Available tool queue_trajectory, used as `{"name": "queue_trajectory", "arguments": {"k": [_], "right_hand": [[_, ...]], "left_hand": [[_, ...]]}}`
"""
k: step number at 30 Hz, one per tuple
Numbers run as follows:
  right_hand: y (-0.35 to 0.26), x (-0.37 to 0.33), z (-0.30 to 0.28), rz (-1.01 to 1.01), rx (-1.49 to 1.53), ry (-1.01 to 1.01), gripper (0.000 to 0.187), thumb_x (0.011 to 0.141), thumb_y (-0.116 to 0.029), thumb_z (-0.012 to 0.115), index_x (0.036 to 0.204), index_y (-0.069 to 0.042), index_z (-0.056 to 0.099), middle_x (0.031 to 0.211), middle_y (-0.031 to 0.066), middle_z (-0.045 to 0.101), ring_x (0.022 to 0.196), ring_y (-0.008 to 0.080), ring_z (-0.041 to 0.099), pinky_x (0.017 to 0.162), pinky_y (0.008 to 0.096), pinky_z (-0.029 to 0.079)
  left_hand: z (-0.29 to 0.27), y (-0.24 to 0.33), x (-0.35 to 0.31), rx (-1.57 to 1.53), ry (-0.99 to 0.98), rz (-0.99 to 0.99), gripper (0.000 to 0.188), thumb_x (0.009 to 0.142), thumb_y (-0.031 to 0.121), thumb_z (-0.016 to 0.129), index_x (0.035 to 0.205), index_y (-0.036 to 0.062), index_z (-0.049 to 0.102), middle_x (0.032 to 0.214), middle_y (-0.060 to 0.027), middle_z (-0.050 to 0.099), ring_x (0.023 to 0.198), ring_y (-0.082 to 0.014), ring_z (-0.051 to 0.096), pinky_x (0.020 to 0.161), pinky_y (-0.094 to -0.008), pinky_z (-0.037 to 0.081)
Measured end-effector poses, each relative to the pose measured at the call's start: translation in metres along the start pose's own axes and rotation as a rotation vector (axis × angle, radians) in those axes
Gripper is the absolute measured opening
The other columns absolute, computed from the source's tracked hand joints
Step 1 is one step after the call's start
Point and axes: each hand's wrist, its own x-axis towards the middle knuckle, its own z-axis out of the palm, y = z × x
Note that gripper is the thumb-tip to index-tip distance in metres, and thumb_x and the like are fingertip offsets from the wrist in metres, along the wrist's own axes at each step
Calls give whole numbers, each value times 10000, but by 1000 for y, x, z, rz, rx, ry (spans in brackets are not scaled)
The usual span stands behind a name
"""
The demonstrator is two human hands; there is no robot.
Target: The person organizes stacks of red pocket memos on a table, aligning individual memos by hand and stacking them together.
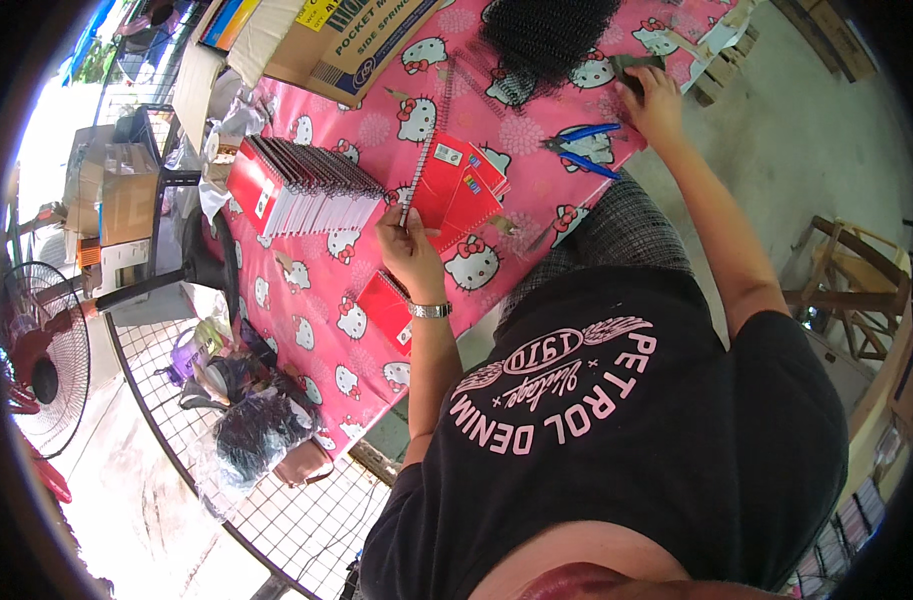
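Note:
My left hand (411,250) pinches the lower left corner of a red notebook (441,195), close to the end of its wire coil. The coil (444,95) runs along the notebook's left edge and sticks out well past its top. Other red covers lie partly under and beside it. At the table's far right edge, the fingers of my right hand (658,102) curl onto a dark grey-green piece (636,66); its kind is unclear. Blue-handled pliers (584,150) rest near that hand. Below my left wrist lies another red notebook (383,310), partly hidden by the arm.
A row of coil-bound red notebooks (301,185) stands to the left on the pink patterned tablecloth (311,285). Black wire coils (546,40) are heaped at the back, beside a cardboard box (351,45). Plastic bags (251,430) and a fan (44,370) are at far left.

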Motion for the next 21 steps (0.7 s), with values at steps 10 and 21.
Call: {"name": "queue_trajectory", "arguments": {"k": [10,21], "right_hand": [[-86,-59,-11,-417,72,-358,524,851,-378,655,1262,-69,556,1213,146,563,1126,329,517,977,474,393],[-217,-68,-33,-602,594,-382,485,825,-373,665,1236,-133,569,1175,92,564,1160,296,487,1007,489,318]], "left_hand": [[-4,-10,-6,163,-7,79,270,933,121,629,1124,-48,543,1066,-153,606,649,-114,615,552,-240,537],[-12,-27,-6,248,-39,99,229,918,66,627,1121,-12,555,978,-98,638,684,-129,635,579,-251,512]]}}
